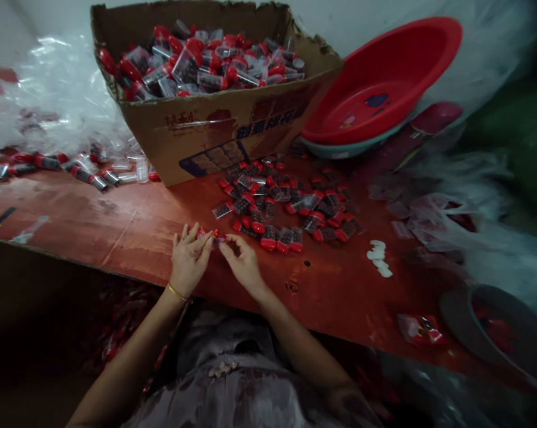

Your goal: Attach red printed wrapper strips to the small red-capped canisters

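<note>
My left hand and my right hand meet at the near edge of a red table, both pinching one small red-capped clear packet between their fingertips. A gold bangle circles my left wrist. Just beyond my hands lies a loose pile of red-capped packets with dark contents. Behind it stands an open cardboard box heaped with several more of the same packets.
A red basin nested on a teal one leans at the back right. Clear plastic wrapping covers the right side and back left. Small white discs lie right of the pile. A dark bowl sits near right.
</note>
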`<state>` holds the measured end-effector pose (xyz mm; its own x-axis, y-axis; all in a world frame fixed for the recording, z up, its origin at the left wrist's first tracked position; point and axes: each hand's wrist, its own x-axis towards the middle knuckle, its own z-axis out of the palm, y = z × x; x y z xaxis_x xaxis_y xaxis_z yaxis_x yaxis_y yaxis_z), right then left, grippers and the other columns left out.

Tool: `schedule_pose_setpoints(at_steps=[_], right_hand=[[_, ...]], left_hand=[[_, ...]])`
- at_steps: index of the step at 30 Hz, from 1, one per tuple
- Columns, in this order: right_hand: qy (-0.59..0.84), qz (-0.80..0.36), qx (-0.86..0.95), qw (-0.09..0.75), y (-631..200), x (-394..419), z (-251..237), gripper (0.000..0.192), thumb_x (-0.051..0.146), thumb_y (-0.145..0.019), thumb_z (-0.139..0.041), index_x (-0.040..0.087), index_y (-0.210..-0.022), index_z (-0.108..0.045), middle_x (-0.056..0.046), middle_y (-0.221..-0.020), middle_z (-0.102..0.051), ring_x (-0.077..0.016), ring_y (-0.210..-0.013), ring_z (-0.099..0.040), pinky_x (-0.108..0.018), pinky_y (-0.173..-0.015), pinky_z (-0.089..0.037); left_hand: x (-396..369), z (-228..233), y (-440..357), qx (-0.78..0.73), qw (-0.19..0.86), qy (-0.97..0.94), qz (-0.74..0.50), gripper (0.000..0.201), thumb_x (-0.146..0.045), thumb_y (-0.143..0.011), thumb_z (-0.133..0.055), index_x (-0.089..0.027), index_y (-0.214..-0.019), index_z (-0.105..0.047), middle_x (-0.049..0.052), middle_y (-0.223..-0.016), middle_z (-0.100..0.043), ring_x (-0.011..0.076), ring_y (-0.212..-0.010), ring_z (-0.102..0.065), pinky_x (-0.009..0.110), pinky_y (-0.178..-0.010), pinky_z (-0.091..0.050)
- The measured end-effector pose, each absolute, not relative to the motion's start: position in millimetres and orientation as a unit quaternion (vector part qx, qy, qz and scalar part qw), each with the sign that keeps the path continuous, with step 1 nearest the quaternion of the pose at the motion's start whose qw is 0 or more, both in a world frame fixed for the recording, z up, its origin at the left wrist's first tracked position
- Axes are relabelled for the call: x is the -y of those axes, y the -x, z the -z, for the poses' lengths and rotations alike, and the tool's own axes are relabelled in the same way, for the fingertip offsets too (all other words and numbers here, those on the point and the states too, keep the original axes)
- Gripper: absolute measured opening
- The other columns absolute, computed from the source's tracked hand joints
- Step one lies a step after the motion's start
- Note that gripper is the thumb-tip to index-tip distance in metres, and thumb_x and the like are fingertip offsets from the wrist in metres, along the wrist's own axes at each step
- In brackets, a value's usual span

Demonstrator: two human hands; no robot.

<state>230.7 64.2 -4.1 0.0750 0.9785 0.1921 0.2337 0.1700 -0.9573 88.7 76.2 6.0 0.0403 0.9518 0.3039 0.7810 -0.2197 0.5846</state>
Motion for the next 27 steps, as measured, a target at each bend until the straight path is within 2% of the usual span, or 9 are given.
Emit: schedule_pose_setpoints(at_steps=[5, 8, 10, 12, 15, 19, 23, 25, 27], right_hand=[[0.525, -0.395, 0.529, 0.536, -227, -75, 7, 0.034, 0.040, -0.084, -0.048, 0.017, -0.059, -0.050, 0.004, -0.055, -0.049, -0.0090, -0.052, -0.044, -0.021, -0.053, -0.036], [0.550, -0.371, 0.524, 0.534, -235, -72, 9, 0.038, 0.040, -0.084, -0.045, 0.019, -0.053, -0.040, 0.006, -0.050, -0.038, -0.0078, -0.049, -0.034, -0.021, -0.048, -0.028], [0.562, -0.356, 0.536, 0.520, -240, -68, 11, 0.038, 0.040, -0.084, -0.046, 0.020, -0.053, -0.039, 0.006, -0.051, -0.039, -0.0083, -0.050, -0.035, -0.022, -0.048, -0.028], [0.575, -0.347, 0.541, 0.507, -246, -63, 14, 0.037, 0.040, -0.085, -0.044, 0.020, -0.054, -0.043, 0.005, -0.051, -0.043, -0.0095, -0.050, -0.038, -0.022, -0.049, -0.030], [0.609, -0.322, 0.520, 0.505, -260, -58, 16, 0.039, 0.042, -0.086, -0.042, 0.020, -0.053, -0.046, 0.003, -0.050, -0.048, -0.0110, -0.051, -0.044, -0.023, -0.053, -0.036], [0.632, -0.321, 0.479, 0.518, -282, -57, 19, 0.038, 0.043, -0.085, -0.044, 0.020, -0.056, -0.051, 0.003, -0.047, -0.049, -0.0111, -0.048, -0.047, -0.023, -0.052, -0.037], [0.639, -0.313, 0.466, 0.527, -289, -53, 24, 0.039, 0.045, -0.084, -0.044, 0.019, -0.056, -0.048, 0.004, -0.048, -0.047, -0.0102, -0.046, -0.044, -0.023, -0.049, -0.035], [0.649, -0.287, 0.467, 0.528, -287, -48, 25, 0.039, 0.044, -0.086, -0.042, 0.020, -0.056, -0.045, 0.004, -0.049, -0.046, -0.0102, -0.047, -0.043, -0.023, -0.050, -0.034], [0.654, -0.268, 0.474, 0.525, -285, -43, 26, 0.039, 0.043, -0.088, -0.040, 0.020, -0.057, -0.044, 0.004, -0.049, -0.045, -0.0106, -0.049, -0.044, -0.023, -0.051, -0.035]], left_hand=[[-69, -7, -100, -0.595, 0.359, -0.559, -0.453, 0.048, -0.042, -0.079, -0.057, -0.019, -0.120, -0.058, 0.009, -0.121, -0.062, 0.0233, -0.113, -0.055, 0.039, -0.097, -0.042], [-67, -6, -110, -0.569, 0.538, -0.403, -0.475, 0.049, -0.047, -0.067, -0.067, -0.014, -0.103, -0.066, 0.009, -0.097, -0.070, 0.0190, -0.081, -0.065, 0.030, -0.072, -0.052], [-68, -5, -117, -0.551, 0.598, -0.334, -0.477, 0.044, -0.045, -0.059, -0.074, -0.014, -0.089, -0.068, 0.004, -0.078, -0.069, 0.0137, -0.061, -0.061, 0.025, -0.056, -0.050], [-69, -2, -123, -0.545, 0.591, -0.328, -0.496, 0.036, -0.039, -0.055, -0.077, -0.015, -0.080, -0.068, 0.001, -0.068, -0.067, 0.0107, -0.053, -0.056, 0.023, -0.052, -0.047], [-76, 5, -125, -0.561, 0.490, -0.443, -0.499, 0.021, -0.033, -0.063, -0.071, -0.017, -0.077, -0.069, 0.002, -0.070, -0.068, 0.0131, -0.062, -0.059, 0.024, -0.063, -0.047], [-91, 4, -121, -0.601, 0.283, -0.652, -0.364, 0.020, -0.031, -0.077, -0.057, -0.020, -0.090, -0.069, 0.009, -0.094, -0.070, 0.0232, -0.090, -0.062, 0.037, -0.084, -0.045], [-95, -11, -126, -0.585, 0.125, -0.741, -0.304, 0.033, -0.029, -0.079, -0.055, -0.016, -0.108, -0.064, 0.017, -0.130, -0.053, 0.0351, -0.128, -0.036, 0.053, -0.105, -0.021], [-88, -18, -132, -0.565, 0.161, -0.744, -0.319, 0.030, -0.032, -0.083, -0.049, -0.015, -0.101, -0.066, 0.016, -0.121, -0.060, 0.0330, -0.123, -0.044, 0.049, -0.104, -0.024], [-76, -20, -138, -0.546, 0.290, -0.715, -0.327, 0.032, -0.038, -0.085, -0.046, -0.017, -0.081, -0.069, 0.011, -0.090, -0.070, 0.0274, -0.099, -0.059, 0.040, -0.093, -0.038]])
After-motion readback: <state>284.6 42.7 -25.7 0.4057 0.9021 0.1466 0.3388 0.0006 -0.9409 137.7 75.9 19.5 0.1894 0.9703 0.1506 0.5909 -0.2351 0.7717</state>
